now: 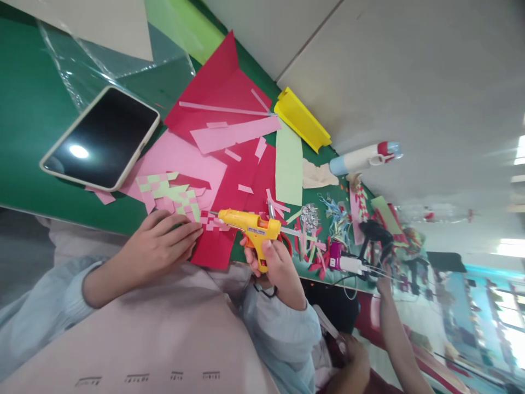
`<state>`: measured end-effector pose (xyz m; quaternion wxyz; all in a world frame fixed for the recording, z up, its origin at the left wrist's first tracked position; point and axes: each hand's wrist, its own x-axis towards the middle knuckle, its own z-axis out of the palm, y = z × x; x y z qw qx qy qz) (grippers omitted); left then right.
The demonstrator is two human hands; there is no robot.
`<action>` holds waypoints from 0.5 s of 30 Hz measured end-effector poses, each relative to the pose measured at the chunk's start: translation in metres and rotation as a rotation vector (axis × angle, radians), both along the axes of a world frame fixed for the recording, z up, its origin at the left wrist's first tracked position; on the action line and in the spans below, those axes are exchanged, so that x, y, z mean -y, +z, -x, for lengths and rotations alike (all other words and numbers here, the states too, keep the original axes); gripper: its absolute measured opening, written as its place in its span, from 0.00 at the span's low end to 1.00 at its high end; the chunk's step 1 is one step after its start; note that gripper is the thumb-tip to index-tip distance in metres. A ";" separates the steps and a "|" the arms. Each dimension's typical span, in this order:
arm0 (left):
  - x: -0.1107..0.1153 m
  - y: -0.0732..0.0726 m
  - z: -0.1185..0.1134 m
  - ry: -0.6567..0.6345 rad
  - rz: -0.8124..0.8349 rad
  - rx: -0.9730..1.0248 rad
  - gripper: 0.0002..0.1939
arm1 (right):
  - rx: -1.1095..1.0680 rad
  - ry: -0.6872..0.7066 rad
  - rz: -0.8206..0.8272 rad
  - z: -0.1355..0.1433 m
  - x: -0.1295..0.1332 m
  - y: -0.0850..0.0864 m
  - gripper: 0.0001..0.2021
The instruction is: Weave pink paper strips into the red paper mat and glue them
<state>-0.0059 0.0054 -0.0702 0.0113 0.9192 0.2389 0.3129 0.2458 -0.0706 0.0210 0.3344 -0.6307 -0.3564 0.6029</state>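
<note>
My right hand [274,269] grips a yellow glue gun [249,224] by its handle, nozzle pointing left at a red-and-pink woven paper piece [211,221]. My left hand [158,243] lies flat with fingers together, pressing that woven piece and the red paper sheet [213,249] down at the green table's near edge. A second woven patch of pink and light green strips [170,194] lies just beyond my left hand's fingers.
A tablet [100,137] with a dark screen lies at the left on the green table [24,109]. Red and pink sheets [217,87], a light green strip [288,164], a yellow tray [301,119], a bottle [361,157] and paper scraps lie beyond. Another person's arm [394,328] reaches in at the right.
</note>
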 end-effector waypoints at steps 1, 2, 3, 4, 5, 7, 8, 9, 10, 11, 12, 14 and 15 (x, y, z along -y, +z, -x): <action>0.000 0.000 0.000 -0.001 -0.001 0.002 0.13 | 0.013 0.007 0.005 0.000 0.000 -0.001 0.26; 0.000 0.000 0.000 -0.003 -0.001 0.003 0.13 | 0.021 0.012 0.010 0.000 0.000 -0.002 0.26; 0.000 0.000 0.000 -0.004 0.000 0.006 0.13 | 0.023 0.013 0.014 0.000 0.000 -0.002 0.26; 0.000 -0.001 0.000 -0.004 0.006 0.008 0.14 | 0.016 0.007 0.012 0.000 0.001 -0.001 0.26; 0.000 -0.001 0.000 -0.003 0.015 0.008 0.14 | 0.001 0.000 0.006 -0.001 0.001 0.000 0.26; 0.000 -0.001 0.000 0.001 0.035 0.010 0.15 | -0.027 -0.032 -0.021 -0.002 0.003 0.003 0.25; 0.000 -0.001 0.000 0.002 0.044 0.013 0.16 | -0.035 -0.048 -0.035 -0.003 0.003 0.005 0.25; 0.001 -0.001 0.000 0.004 0.052 0.017 0.16 | -0.036 -0.060 -0.049 -0.004 0.004 0.008 0.25; 0.001 -0.001 0.000 0.004 0.059 0.025 0.17 | -0.032 -0.066 -0.059 -0.006 0.005 0.010 0.25; 0.001 -0.002 0.001 0.005 0.065 0.032 0.17 | -0.024 -0.067 -0.065 -0.007 0.005 0.012 0.25; 0.002 -0.002 0.001 0.005 0.069 0.035 0.16 | -0.017 -0.068 -0.070 -0.008 0.006 0.015 0.25; 0.002 -0.002 0.001 0.005 0.074 0.024 0.15 | -0.006 -0.066 -0.077 -0.010 0.006 0.019 0.27; 0.002 -0.002 0.002 0.004 0.071 0.015 0.14 | -0.002 -0.068 -0.085 -0.011 0.007 0.020 0.27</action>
